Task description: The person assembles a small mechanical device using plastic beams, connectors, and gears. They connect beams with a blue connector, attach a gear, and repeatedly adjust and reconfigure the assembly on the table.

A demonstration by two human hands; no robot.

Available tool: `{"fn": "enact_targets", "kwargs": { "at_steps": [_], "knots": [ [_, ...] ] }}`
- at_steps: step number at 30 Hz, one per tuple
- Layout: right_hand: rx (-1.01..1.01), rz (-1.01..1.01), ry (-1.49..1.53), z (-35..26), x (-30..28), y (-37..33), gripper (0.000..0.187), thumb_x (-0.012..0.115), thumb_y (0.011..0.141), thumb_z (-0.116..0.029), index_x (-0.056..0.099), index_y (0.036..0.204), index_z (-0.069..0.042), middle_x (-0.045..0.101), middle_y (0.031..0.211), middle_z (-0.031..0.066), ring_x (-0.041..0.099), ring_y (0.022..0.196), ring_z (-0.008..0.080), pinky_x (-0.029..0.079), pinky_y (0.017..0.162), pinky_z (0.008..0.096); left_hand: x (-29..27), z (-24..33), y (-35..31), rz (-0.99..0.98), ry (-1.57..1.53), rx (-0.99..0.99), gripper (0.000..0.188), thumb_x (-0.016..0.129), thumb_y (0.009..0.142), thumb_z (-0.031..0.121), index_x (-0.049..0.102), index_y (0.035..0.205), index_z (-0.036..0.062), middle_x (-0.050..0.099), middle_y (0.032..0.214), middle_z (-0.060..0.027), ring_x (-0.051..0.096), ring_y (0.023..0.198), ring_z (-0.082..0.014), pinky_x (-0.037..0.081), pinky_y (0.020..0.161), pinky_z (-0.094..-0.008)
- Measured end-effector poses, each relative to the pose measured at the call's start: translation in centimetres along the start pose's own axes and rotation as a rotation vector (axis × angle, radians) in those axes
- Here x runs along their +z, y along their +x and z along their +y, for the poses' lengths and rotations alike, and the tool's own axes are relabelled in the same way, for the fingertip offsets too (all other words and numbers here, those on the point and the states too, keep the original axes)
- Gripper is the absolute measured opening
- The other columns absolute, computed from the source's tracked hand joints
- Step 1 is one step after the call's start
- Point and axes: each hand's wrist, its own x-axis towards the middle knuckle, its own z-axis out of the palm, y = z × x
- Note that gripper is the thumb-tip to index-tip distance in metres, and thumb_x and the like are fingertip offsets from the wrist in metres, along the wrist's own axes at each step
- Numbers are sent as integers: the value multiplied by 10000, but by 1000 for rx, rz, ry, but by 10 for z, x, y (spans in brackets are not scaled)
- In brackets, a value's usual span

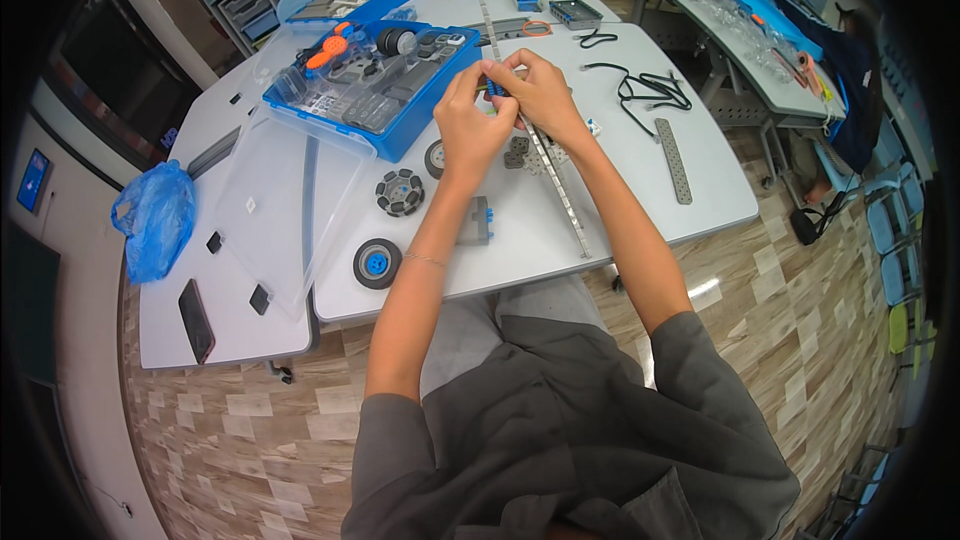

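My two hands meet over the near half of the table with their fingers bent and pinched together. Between the fingertips of my left hand (467,130) and my right hand (543,98) is a long, thin, segmented pale strip (562,192). It slants from the top of the view down toward the table's near edge. A small blue piece (492,88) shows at the strip between my hands; the fingers partly hide it. Below my hands lie dark grey perforated parts (516,153). Left of my left forearm are a grey roller wheel (400,193) and a black-tyred wheel with a blue hub (377,264).
A blue parts bin (400,140) with grey pieces stands behind left, beside a clear lid (270,210). Black cables (650,90) and a grey perforated beam (674,162) lie right. A phone (196,320) and a blue plastic bag (155,215) are far left. Another person sits opposite.
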Motion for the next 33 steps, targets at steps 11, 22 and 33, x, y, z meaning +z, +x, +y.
{"fn": "enact_targets", "kwargs": {
  "at_steps": [11,22,33],
  "knots": [
    [8,78,-52,1,3,0,393,702,893,-321,585,887,54,650,604,94,529,392,112,370,354,258,-1,2,3,-17,-43,-20,408,631,733,6,655,1138,-45,693,1017,-156,694,860,-194,573,803,-330],
    [92,38,114,6,-9,3,416,706,887,-382,581,834,11,637,605,129,545,410,114,336,336,233,-5,-5,4,-177,-329,-124,402,752,728,47,617,1098,-37,622,1039,-113,643,972,-185,568,891,-352],
    [108,-119,57,-6,-10,-4,375,695,893,-327,619,841,37,600,573,85,572,419,122,355,332,231,-22,-13,14,-439,-616,-466,458,820,719,61,564,1098,30,610,1050,-66,584,992,-135,457,912,-303]
  ]
}}
